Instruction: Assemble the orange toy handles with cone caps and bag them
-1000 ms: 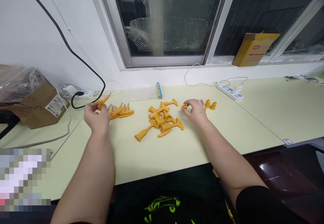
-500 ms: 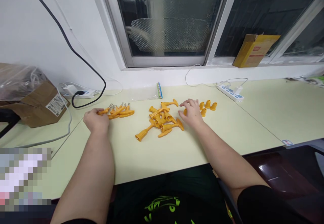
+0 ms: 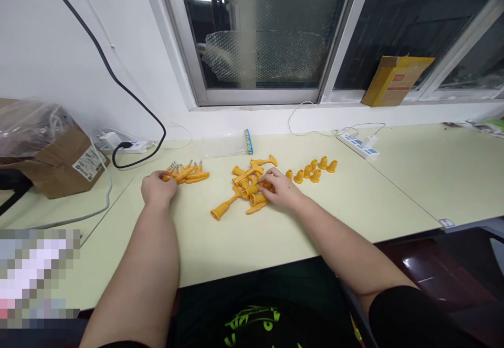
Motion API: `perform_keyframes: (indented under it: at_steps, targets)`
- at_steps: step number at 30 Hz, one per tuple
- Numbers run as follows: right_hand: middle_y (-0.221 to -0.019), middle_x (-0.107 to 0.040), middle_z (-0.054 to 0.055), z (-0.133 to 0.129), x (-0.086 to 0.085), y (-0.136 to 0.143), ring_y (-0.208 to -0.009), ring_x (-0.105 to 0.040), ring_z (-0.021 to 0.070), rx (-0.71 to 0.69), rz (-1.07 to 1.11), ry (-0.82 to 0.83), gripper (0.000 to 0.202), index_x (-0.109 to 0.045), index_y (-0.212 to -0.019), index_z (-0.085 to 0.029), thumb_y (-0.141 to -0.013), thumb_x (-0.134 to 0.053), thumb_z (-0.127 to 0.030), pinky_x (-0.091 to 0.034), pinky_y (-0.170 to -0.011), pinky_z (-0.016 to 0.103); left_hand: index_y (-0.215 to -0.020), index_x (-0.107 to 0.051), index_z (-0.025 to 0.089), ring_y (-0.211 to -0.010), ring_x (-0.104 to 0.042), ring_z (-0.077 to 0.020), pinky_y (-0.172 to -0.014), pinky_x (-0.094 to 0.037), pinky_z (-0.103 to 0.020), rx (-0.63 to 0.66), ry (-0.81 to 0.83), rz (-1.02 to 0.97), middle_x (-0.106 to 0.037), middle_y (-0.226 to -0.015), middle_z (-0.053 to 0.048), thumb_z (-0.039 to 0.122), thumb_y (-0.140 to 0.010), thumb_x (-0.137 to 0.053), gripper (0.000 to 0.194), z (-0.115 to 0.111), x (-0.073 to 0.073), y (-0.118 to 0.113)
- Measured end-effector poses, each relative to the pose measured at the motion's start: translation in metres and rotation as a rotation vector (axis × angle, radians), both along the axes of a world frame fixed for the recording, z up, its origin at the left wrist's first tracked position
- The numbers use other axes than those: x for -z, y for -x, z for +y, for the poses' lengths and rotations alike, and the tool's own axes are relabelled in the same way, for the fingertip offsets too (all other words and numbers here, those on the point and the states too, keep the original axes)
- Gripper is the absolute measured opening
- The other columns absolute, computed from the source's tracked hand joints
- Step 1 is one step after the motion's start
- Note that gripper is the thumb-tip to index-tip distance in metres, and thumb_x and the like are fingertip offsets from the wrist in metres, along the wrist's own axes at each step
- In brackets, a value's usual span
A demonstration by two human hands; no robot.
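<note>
My left hand (image 3: 158,190) is at the left end of a group of yellow corkscrew handles (image 3: 192,174) with bare metal spirals, its fingers closed on one handle. My right hand (image 3: 281,188) reaches into the middle heap of yellow plastic corkscrews (image 3: 248,190), its fingers curled round one piece that they partly hide. One corkscrew (image 3: 223,209) lies at the heap's near left, its bell-shaped end toward me. To the right of my right hand, several yellow bell-shaped caps (image 3: 315,175) stand apart on the table.
The pale table (image 3: 236,248) meets the wall under a window. A clear plastic bag (image 3: 226,145) lies behind the heap. Power strips (image 3: 358,145) and cables run along the back. A cardboard box (image 3: 59,164) stands at the left, and a yellow carton (image 3: 397,80) leans on the sill.
My right hand has moved left from the caps to the middle heap, uncovering more caps. My left hand has shifted slightly right, with a handle, against the group of handles.
</note>
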State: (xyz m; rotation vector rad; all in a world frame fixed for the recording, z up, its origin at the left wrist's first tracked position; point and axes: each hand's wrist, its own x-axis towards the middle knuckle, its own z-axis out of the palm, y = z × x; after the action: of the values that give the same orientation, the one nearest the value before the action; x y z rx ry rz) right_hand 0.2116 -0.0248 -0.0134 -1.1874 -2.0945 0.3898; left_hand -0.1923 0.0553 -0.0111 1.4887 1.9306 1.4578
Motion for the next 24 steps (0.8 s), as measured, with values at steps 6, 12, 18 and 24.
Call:
perform_keyframes:
  at_steps: [6, 12, 18, 24]
  targets:
    - [-0.107, -0.056, 0.006, 0.009, 0.003, -0.004, -0.094, -0.061, 0.022, 0.103, 0.146, -0.079, 0.021, -0.064, -0.104, -0.023, -0.084, -0.068, -0.025, -0.055, -0.085, 0.041, -0.1, -0.062, 0.016, -0.124, -0.044, -0.0388, -0.112, -0.027, -0.064, -0.131, -0.089, 0.144, -0.048, -0.1, -0.008, 0.005, -0.062, -0.074, 0.041, -0.014, -0.019, -0.018]
    - [-0.104, -0.058, 0.008, 0.01, -0.007, -0.015, -0.087, -0.061, 0.0212, 0.269, 0.3, -0.18, 0.018, -0.066, -0.104, -0.022, -0.087, -0.061, -0.025, -0.056, -0.078, 0.038, -0.102, -0.067, 0.019, -0.119, -0.048, -0.0338, -0.113, -0.033, -0.054, -0.048, -0.331, 0.335, -0.054, -0.109, -0.011, 0.013, -0.076, -0.067, 0.027, -0.03, -0.035, -0.062]
    - [-0.096, -0.061, 0.005, 0.006, -0.022, -0.019, -0.075, -0.063, 0.0178, 0.375, 0.671, -0.097, 0.026, -0.063, -0.101, -0.023, -0.085, -0.069, -0.043, -0.058, -0.066, 0.034, -0.102, -0.069, 0.023, -0.113, -0.056, -0.0312, -0.109, -0.039, -0.048, 0.295, -0.429, 0.418, -0.061, -0.11, -0.01, 0.018, -0.078, -0.066, 0.025, -0.043, -0.037, -0.107]
    - [-0.077, -0.061, -0.004, 0.005, -0.022, -0.008, -0.059, -0.065, 0.0117, 0.197, 1.082, 0.354, 0.044, -0.06, -0.082, -0.022, -0.068, -0.087, -0.053, -0.064, -0.064, 0.031, -0.119, -0.07, 0.028, -0.129, -0.055, -0.0298, -0.114, -0.04, -0.05, 0.7, -0.425, 0.504, -0.062, -0.136, -0.01, 0.022, -0.084, -0.068, 0.035, -0.061, -0.035, -0.142]
